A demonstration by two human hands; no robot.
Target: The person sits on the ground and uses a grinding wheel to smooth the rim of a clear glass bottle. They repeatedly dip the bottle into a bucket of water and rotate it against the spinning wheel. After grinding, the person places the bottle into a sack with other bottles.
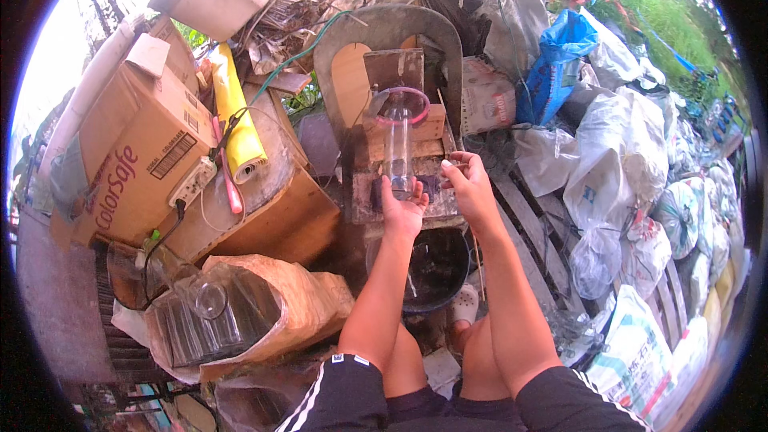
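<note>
A clear, tall glass bottle point(398, 144) stands out in front of me, its base at my left hand point(404, 206), whose fingers curl round it. Around or just behind the bottle's upper part is a pink ring point(426, 104); which of the two I cannot tell. My right hand point(470, 180) is closed in a pinch to the right of the bottle. A thin stick point(445, 116) shows just above those fingers; whether they hold it is unclear. Beyond the hands is a worn chair point(330, 48) with wooden blocks point(432, 124) and an upright board on it.
Below my hands sits a dark basin point(444, 272). To the left are a cardboard box point(132, 152), a yellow roll point(240, 140), a power strip point(192, 182) and a sack point(308, 292) holding glass bottles. Filled plastic bags point(616, 152) and a blue sack point(552, 64) crowd the right.
</note>
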